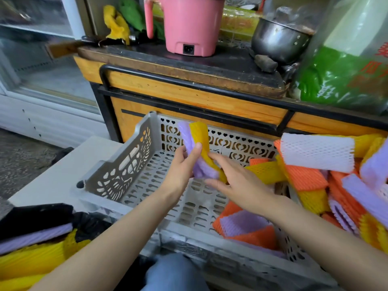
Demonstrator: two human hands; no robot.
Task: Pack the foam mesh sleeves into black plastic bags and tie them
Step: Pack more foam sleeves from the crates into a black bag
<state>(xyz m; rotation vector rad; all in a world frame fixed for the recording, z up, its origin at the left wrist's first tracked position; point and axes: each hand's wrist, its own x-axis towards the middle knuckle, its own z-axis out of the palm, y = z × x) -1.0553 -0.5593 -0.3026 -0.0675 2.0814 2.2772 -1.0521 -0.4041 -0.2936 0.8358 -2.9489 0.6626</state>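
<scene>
Step in hand: by the look of it, squaring up a small stack of sleeves over the crate (126, 162) before carrying it to the bag.
Left hand (184, 164): it grasped the purple sleeve (204, 171), thumb laid across its face, with the yellow sleeve (199, 133) pressed against its far side; both stood nearly upright above the crate floor.
Right hand (237, 179): released, fingers straight, its fingertips against the lower edge of the yellow sleeve; it held nothing.
Sleeves left: a loose heap (304, 175) of orange, white, yellow and purple ones filled the crate's right half, lying crosswise.
Black bag (37, 215): at lower left, just beside the crate's near corner, mouth open, with the packed sleeves (31, 259) lying flat inside.
Doing it well: the flat right palm should have tapped the two edges level, so the pair stayed one flat slab.
Grip: light foam crushes and springs back, so a firm pinch across the flat faces probably suited better than a squeeze on the edges.
Placing: flat, in line with those already in the bag, leaving slack at the mouth for tying.
Risk: a skewed pair could fan apart on the way across.
</scene>
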